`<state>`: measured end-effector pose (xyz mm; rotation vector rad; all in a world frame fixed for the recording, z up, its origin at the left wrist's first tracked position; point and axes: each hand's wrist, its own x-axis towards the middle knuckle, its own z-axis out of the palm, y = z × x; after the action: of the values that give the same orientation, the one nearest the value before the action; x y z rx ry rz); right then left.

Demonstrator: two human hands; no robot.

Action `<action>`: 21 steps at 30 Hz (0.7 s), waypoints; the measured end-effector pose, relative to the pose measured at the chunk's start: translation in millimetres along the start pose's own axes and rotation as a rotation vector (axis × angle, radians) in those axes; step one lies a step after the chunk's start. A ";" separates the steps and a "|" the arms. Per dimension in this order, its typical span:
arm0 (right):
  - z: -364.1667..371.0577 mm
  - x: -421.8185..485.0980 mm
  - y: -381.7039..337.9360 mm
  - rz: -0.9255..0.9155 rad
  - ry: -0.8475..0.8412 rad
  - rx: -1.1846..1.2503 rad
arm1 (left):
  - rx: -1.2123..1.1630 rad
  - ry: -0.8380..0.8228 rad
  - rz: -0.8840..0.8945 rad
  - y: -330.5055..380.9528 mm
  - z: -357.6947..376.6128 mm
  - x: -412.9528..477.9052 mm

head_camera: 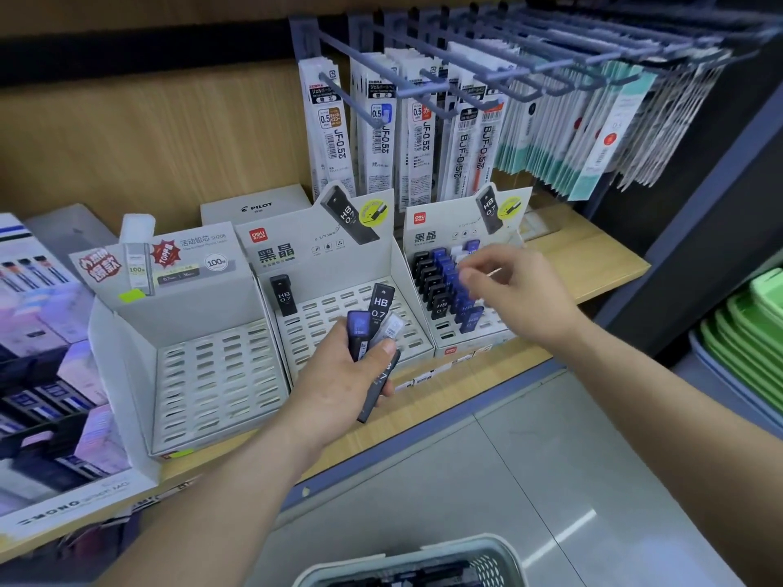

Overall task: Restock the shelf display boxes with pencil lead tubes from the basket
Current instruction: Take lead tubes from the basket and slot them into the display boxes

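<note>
Head: basket [491, 565] btm-cropped, contents blurry.

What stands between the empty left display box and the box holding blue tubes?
In the head view, a middle display box stands there, holding one upright black tube; the left hand holds several tubes before it.

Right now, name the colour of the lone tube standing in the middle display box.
The tube is black, white lettering; head view.

Black and blue tubes [450, 286] showing, white box [436, 237] with a slotted grid, pale wood-grain shelf [593, 264], bright green trays [745, 336], grey mesh basket [423, 553].
</note>
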<state>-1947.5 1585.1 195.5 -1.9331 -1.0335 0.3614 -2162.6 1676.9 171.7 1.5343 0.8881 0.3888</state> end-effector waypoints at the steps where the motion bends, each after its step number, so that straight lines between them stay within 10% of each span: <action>1: 3.3 -14.4 -11.3 0.015 -0.081 0.133 | -0.011 -0.017 -0.001 1.1 0.9 -1.3; 14: 27.2 -54.8 -32.9 0.108 -0.205 0.446 | 0.033 -0.305 0.032 10.9 3.2 -28.0; 21: 28.9 -51.8 -28.1 0.145 0.040 0.596 | 0.027 -0.229 0.005 11.8 -0.5 -25.2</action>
<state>-2010.9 1568.5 194.6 -1.4666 -0.6596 0.6302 -2175.7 1659.7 189.3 1.5705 0.7134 0.2001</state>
